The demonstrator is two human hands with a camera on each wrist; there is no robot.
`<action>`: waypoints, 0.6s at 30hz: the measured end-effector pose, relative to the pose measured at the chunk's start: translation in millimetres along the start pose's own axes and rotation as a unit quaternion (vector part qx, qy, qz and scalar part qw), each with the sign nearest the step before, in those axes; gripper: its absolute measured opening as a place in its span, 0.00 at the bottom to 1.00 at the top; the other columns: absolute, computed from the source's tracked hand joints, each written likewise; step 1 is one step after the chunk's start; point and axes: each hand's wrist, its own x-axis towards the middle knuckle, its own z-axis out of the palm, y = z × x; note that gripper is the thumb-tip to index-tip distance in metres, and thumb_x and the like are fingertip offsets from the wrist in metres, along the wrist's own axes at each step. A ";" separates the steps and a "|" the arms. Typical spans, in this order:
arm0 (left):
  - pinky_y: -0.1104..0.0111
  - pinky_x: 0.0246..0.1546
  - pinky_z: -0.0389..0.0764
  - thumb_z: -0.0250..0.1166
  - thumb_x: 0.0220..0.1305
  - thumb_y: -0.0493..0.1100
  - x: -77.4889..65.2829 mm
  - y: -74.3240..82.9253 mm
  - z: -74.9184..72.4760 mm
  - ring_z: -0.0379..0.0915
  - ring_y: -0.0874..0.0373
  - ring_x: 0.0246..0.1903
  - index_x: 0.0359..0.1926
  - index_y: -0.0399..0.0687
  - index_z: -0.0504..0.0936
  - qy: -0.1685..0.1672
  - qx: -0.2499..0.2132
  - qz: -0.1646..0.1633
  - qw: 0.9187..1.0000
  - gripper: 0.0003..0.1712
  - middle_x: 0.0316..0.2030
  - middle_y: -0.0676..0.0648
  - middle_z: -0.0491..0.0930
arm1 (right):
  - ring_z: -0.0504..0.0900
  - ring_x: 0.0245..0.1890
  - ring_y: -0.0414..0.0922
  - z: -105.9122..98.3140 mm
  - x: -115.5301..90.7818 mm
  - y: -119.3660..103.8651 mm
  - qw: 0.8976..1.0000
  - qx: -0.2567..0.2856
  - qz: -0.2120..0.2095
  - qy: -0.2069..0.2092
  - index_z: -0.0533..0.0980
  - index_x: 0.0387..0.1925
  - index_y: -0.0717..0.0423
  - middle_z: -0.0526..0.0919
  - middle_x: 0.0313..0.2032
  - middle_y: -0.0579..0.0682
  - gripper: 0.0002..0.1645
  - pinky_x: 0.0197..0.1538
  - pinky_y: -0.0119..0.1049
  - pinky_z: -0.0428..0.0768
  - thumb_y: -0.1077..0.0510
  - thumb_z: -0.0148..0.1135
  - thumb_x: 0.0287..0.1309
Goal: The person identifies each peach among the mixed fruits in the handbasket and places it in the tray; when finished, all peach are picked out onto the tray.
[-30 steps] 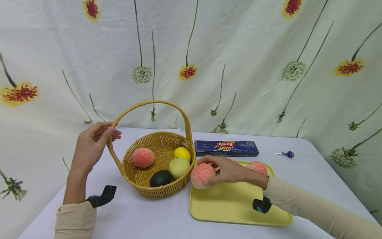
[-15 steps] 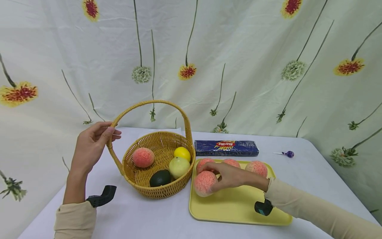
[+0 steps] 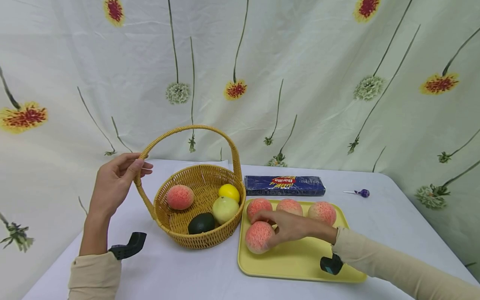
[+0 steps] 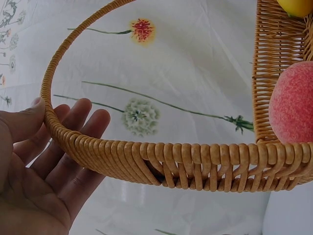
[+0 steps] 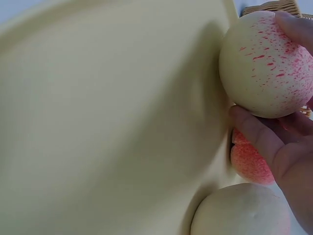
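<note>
My left hand (image 3: 112, 181) holds the left side of the wicker basket's (image 3: 202, 243) arched handle between thumb and fingers; in the left wrist view the handle (image 4: 61, 54) runs past the thumb. Inside the basket lie a peach (image 3: 180, 197), a yellow lemon (image 3: 229, 192), a pale green round fruit (image 3: 225, 210) and a dark green avocado (image 3: 201, 223). My right hand (image 3: 286, 227) grips another peach (image 3: 258, 238) by its sides, low over the left part of a yellow tray (image 3: 288, 266). In the right wrist view this peach (image 5: 259, 68) shows its pale side with red flecks.
Along the tray's back edge sit three peaches: a left one (image 3: 258, 205), a middle one (image 3: 290, 206) and a right one (image 3: 323, 211). Behind the tray lies a blue Barilla spaghetti pack (image 3: 284, 186). A purple lollipop (image 3: 363, 193) lies at the right. A flowered cloth (image 3: 307, 83) hangs behind.
My right hand has brought its peach from beside the basket rim down and toward the tray's front, uncovering the peaches behind. My left hand and the basket stay put.
</note>
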 end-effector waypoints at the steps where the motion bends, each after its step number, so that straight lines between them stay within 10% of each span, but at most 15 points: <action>1: 0.83 0.37 0.78 0.55 0.71 0.42 0.1 -0.1 -0.2 0.81 0.72 0.35 0.58 0.34 0.74 -0.001 0.000 -0.001 1.000 0.20 0.35 0.61 0.82 | 0.75 0.53 0.40 0.6 -0.3 0.5 1.000 -0.001 0.001 0.000 0.68 0.57 0.44 0.75 0.54 0.43 0.33 0.48 0.33 0.78 0.54 0.69 0.47; 18: 0.83 0.38 0.78 0.55 0.71 0.42 -0.3 0.7 -0.6 0.81 0.72 0.35 0.57 0.34 0.74 -0.002 0.002 -0.001 1.000 0.20 0.35 0.61 0.82 | 0.75 0.51 0.40 5.4 -0.3 2.5 1.000 -0.003 0.006 -0.012 0.68 0.60 0.48 0.74 0.55 0.44 0.35 0.48 0.33 0.77 0.49 0.68 0.49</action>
